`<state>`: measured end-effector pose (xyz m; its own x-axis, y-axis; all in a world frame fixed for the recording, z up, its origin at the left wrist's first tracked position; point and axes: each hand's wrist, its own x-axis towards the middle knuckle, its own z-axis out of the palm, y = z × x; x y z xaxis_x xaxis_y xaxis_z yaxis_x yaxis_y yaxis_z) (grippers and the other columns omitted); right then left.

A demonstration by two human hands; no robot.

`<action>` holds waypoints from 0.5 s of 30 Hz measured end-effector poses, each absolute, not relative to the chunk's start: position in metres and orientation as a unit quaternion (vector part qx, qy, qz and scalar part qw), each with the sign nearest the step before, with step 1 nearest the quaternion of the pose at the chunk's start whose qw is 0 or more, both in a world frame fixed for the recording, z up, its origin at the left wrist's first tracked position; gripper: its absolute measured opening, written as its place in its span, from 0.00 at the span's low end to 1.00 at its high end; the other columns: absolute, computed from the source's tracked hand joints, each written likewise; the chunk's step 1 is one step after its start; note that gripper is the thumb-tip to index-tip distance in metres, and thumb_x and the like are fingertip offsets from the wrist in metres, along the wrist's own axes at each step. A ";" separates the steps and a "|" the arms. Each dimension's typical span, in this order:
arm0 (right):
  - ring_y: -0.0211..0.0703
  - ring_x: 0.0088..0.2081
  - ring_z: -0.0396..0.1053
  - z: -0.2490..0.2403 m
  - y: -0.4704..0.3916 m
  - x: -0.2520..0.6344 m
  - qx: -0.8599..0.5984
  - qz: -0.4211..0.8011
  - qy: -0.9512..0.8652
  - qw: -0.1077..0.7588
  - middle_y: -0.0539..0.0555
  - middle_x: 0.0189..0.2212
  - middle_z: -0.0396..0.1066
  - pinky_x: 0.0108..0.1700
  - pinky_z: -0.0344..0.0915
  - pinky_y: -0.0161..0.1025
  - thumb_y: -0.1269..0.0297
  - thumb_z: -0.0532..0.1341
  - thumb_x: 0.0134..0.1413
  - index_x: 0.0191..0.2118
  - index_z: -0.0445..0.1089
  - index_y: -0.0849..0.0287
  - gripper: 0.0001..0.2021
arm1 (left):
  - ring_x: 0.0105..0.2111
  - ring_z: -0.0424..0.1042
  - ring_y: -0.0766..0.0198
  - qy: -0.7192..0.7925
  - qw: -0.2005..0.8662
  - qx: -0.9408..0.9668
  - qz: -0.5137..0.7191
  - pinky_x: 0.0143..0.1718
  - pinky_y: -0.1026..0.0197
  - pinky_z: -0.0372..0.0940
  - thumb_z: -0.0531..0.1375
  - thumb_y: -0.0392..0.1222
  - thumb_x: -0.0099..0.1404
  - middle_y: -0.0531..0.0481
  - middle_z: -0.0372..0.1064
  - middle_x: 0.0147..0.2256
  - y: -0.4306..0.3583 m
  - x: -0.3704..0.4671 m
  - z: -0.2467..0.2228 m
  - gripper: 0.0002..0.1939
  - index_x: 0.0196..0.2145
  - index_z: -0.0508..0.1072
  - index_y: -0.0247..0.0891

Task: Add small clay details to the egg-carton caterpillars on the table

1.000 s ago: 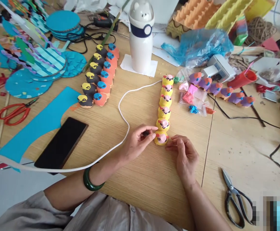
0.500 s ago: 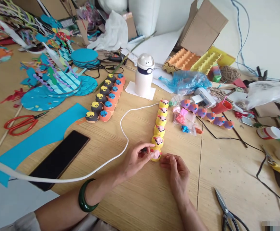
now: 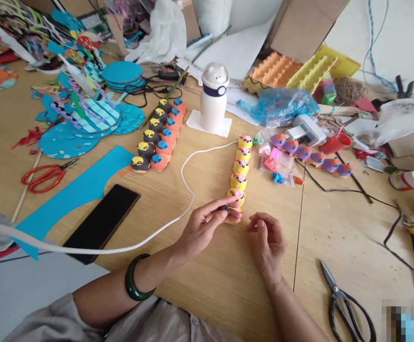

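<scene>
A row of yellow painted egg-carton cups [image 3: 242, 167] with pink tops and small dark marks runs away from me on the wooden table. My left hand [image 3: 203, 225] is at the near end of the row, its forefinger stretched over the nearest cups and hiding part of them. Between its curled fingers shows a small black lump [image 3: 223, 208], which looks like clay. Just right of the row, my right hand [image 3: 268, 242] is closed, thumb near the bent forefinger, apart from the cups. Whatever those fingertips hold, if anything, is too small to tell.
Black-and-orange cup rows [image 3: 155, 137] stand left, purple cups [image 3: 310, 154] right. A white cable [image 3: 189, 190] crosses near my left arm. A phone [image 3: 103, 221], red-handled scissors [image 3: 46, 178], black-handled scissors [image 3: 345, 299] and a white bottle [image 3: 213, 107] lie or stand around.
My left forefinger has stretched forward over the nearest cups, where finger and thumb were at the last cup. My right hand has drawn slightly away to the right. The view has shifted a little.
</scene>
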<state>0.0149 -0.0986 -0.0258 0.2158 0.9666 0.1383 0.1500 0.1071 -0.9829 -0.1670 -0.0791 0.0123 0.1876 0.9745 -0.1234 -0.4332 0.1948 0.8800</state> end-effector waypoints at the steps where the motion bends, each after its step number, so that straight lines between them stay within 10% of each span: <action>1: 0.39 0.34 0.73 -0.026 -0.100 0.016 -0.547 0.350 -0.525 0.551 0.53 0.41 0.75 0.36 0.74 0.39 0.63 0.60 0.69 0.48 0.74 0.53 0.07 | 0.49 0.78 0.56 0.355 0.699 0.350 0.513 0.56 0.49 0.73 0.62 0.46 0.72 0.40 0.76 0.52 -0.080 -0.165 0.014 0.21 0.60 0.76 0.40; 9: 0.48 0.41 0.73 -0.001 -0.099 0.021 -0.476 0.015 -0.764 0.435 0.56 0.41 0.74 0.42 0.71 0.49 0.70 0.66 0.61 0.58 0.70 0.48 0.21 | 0.53 0.78 0.55 0.342 0.718 0.437 0.421 0.57 0.53 0.73 0.57 0.47 0.75 0.39 0.75 0.56 -0.083 -0.156 0.025 0.31 0.72 0.58 0.42; 15: 0.47 0.37 0.73 0.006 -0.099 0.023 -0.478 0.045 -0.747 0.460 0.54 0.36 0.76 0.39 0.68 0.48 0.71 0.66 0.60 0.49 0.72 0.50 0.13 | 0.39 0.79 0.61 0.346 0.732 0.444 0.384 0.45 0.59 0.76 0.60 0.52 0.72 0.44 0.78 0.42 -0.084 -0.147 0.028 0.24 0.60 0.74 0.37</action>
<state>0.0226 -0.0986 0.0056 -0.1202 0.7554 0.6441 0.6722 0.5394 -0.5072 -0.1470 -0.0844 0.0284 0.4644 0.8699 -0.1658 -0.2554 0.3108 0.9155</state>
